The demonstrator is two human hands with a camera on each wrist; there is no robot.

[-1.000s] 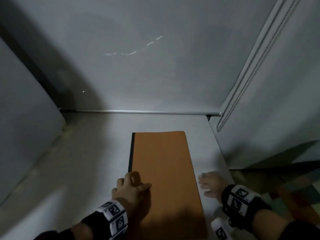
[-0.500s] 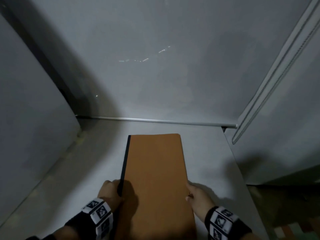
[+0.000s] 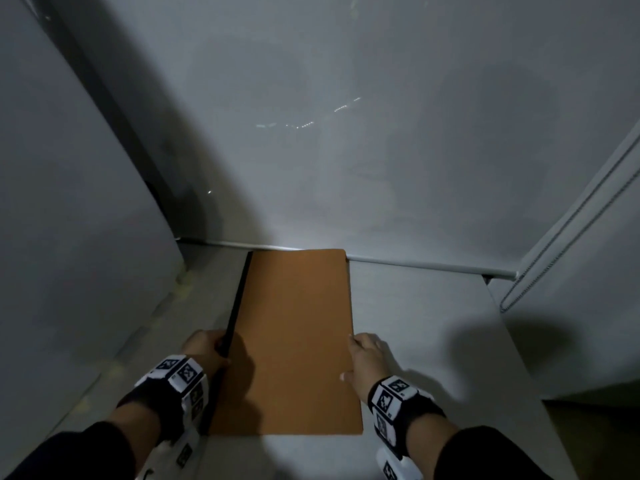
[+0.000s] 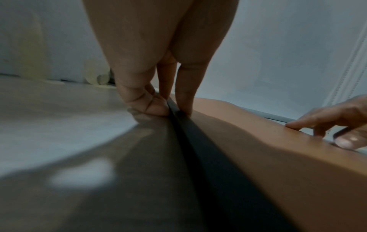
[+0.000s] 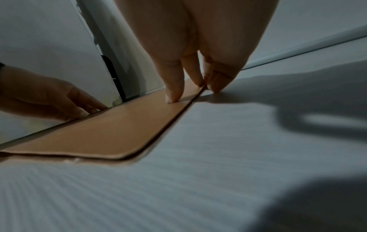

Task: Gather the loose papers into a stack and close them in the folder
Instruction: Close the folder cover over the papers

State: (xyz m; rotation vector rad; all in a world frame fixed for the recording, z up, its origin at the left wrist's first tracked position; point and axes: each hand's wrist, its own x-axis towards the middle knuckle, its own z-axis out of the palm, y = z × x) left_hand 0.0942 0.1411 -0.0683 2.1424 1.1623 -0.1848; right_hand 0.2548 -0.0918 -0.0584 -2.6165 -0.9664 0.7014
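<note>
Nearest, two wrists in marker-patterned bands frame the closed orange folder (image 3: pixel 294 341), which lies flat on the pale desk (image 3: pixel 433 323). The left hand (image 3: pixel 204 348) pinches its black spine (image 3: pixel 239 299), thumb on the cover and curled fingers (image 4: pixel 151 105) against the desk side. The right hand (image 3: pixel 367 362) grips the opposite long edge, thumb (image 5: pixel 172 87) pressing on top, the other fingers tucked at the edge. Farther off, the folder's far end touches the grey wall (image 3: pixel 346 150).
</note>
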